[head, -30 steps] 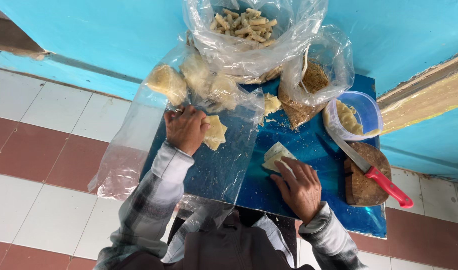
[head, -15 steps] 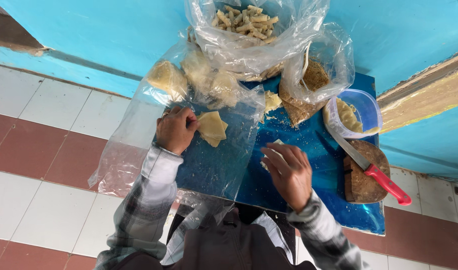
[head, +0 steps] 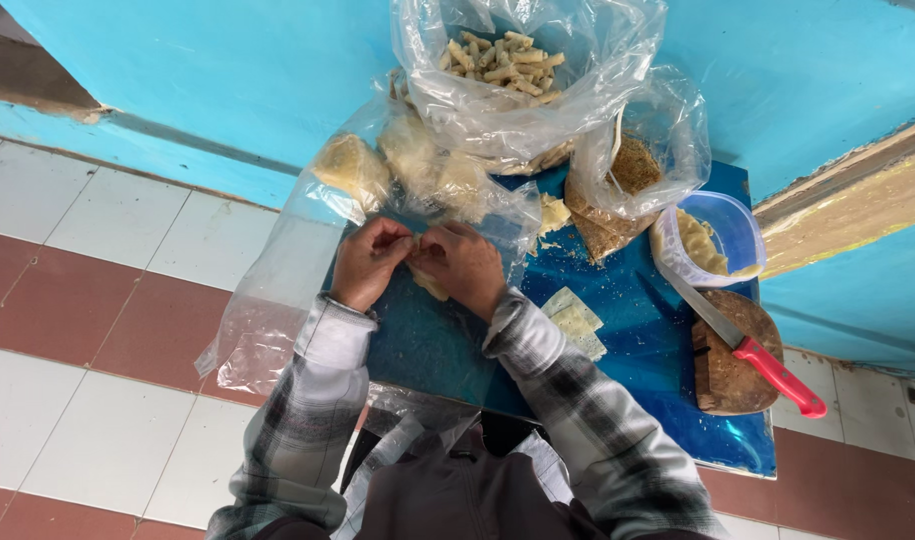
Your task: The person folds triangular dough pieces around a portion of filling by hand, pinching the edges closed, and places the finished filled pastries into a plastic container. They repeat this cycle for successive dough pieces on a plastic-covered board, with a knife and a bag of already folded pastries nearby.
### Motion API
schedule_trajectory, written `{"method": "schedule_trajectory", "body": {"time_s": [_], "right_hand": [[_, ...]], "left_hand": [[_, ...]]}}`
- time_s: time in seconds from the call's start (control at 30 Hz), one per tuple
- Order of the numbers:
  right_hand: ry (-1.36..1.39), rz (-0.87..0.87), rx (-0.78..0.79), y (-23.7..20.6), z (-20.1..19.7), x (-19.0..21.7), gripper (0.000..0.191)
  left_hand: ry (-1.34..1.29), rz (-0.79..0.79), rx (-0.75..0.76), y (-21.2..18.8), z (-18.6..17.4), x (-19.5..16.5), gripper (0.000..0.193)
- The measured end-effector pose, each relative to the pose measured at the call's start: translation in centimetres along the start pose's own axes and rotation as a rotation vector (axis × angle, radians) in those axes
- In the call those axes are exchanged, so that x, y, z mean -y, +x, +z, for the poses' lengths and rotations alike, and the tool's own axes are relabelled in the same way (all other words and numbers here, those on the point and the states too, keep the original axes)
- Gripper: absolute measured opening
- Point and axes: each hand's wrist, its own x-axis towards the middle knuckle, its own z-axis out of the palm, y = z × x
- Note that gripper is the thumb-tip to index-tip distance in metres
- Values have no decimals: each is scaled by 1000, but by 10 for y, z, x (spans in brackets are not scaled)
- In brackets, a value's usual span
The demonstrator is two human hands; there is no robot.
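Observation:
My left hand and my right hand meet over the blue table, both pinching one pale yellow piece of dough that peeks out beneath the fingers. They work on top of a clear plastic sheet spread over the table's left part. A flat pale slab of dough lies on the table just right of my right wrist.
A clear bag of rolled pale sticks stands at the back, lumps of dough in plastic to its left, a bag of brown crumbs to its right. A plastic tub, a red-handled knife and a round wooden block sit at the right.
My right hand left the flat slab and moved left to join my left hand. Both now close on the dough piece that the left hand held alone.

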Motion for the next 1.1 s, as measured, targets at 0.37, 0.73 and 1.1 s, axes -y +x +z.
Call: {"method": "schedule_trajectory", "body": {"time_s": [0.37, 0.73, 1.1], "right_hand": [[289, 46, 59, 7, 5, -20, 26], [643, 201, 125, 10, 3, -21, 28], [867, 299, 208, 9, 3, -31, 24]], "left_hand": [[-79, -89, -18, -2, 2, -2, 11], [17, -40, -57, -3, 2, 0, 16], [15, -19, -26, -4, 5, 0, 13]]}}
